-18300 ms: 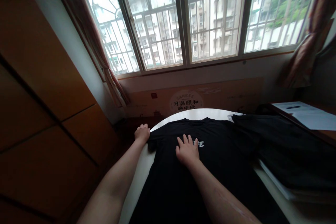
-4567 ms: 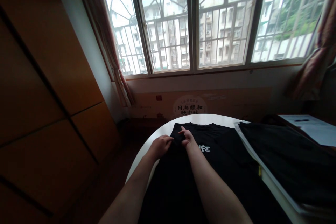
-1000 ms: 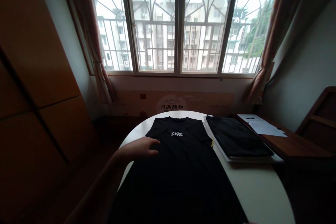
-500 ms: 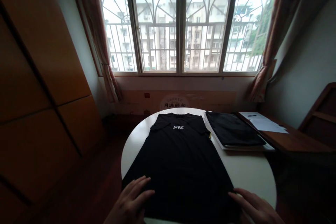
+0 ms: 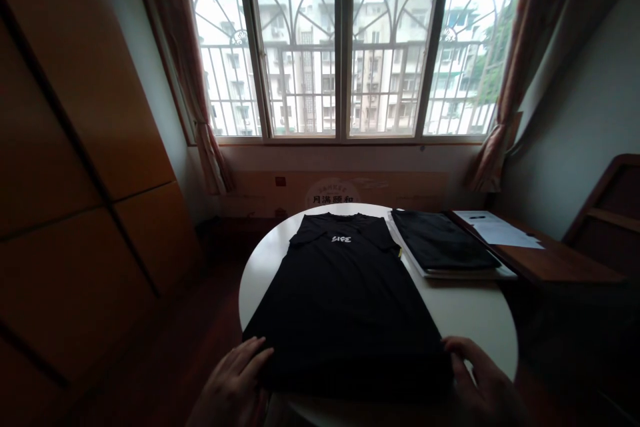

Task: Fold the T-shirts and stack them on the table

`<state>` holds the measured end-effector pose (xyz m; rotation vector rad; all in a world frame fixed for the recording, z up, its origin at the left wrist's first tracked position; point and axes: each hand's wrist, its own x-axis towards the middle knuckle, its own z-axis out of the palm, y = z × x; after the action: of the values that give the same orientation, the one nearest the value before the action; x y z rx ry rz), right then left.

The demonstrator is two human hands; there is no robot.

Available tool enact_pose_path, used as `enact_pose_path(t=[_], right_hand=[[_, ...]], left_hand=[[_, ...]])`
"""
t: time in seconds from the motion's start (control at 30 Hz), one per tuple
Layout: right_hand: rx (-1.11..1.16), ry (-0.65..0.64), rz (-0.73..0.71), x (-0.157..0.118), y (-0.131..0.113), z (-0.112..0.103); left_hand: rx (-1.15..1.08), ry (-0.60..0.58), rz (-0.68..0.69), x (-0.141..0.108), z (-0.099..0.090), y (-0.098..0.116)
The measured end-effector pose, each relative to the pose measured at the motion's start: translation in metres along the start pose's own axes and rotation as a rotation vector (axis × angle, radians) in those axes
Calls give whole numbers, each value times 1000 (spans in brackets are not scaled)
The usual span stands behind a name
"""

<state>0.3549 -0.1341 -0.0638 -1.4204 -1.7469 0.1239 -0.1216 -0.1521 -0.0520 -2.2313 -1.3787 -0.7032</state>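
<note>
A black T-shirt (image 5: 345,300) lies spread on a round white table (image 5: 480,327), its collar at the far side and a small white print on the chest. Its near hem runs along the front of the table between my hands. My left hand (image 5: 233,373) grips the near left corner, fingers over the fabric and the thumb side partly hidden. At the near right corner, my right hand (image 5: 477,370) pinches the cloth between thumb and fingers. The underside of the hem is dark and hard to make out.
Right of the shirt, a folded black cloth (image 5: 443,240) rests on a white stack. Beyond it stands a brown wooden surface (image 5: 565,263) bearing white paper (image 5: 500,230). A wooden chair (image 5: 607,207) is at far right, cabinets (image 5: 65,147) at left, a window behind.
My left hand has shifted left to the shirt's edge and closed on the corner. The near hem sits higher in view, and my right hand has its thumb lower under the cloth.
</note>
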Motion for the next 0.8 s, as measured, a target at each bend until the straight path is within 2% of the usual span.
enact_pose_path(t=[0.13, 0.27, 0.47, 0.63, 0.7, 0.8], right_hand=[[56, 110, 90, -2, -4, 3], [73, 181, 68, -1, -11, 5], [143, 140, 61, 0, -3, 7], [263, 89, 133, -2, 4, 12], [278, 96, 86, -2, 3, 10], [186, 77, -81, -2, -1, 4]], left_hand=[[-21, 36, 9, 3, -5, 0], [-36, 43, -19, 9, -11, 5], [-34, 24, 53, 31, -14, 27], [-91, 84, -47, 37, -13, 33], [-84, 123, -110, 30, -12, 25], [-117, 157, -197, 16, -11, 10]])
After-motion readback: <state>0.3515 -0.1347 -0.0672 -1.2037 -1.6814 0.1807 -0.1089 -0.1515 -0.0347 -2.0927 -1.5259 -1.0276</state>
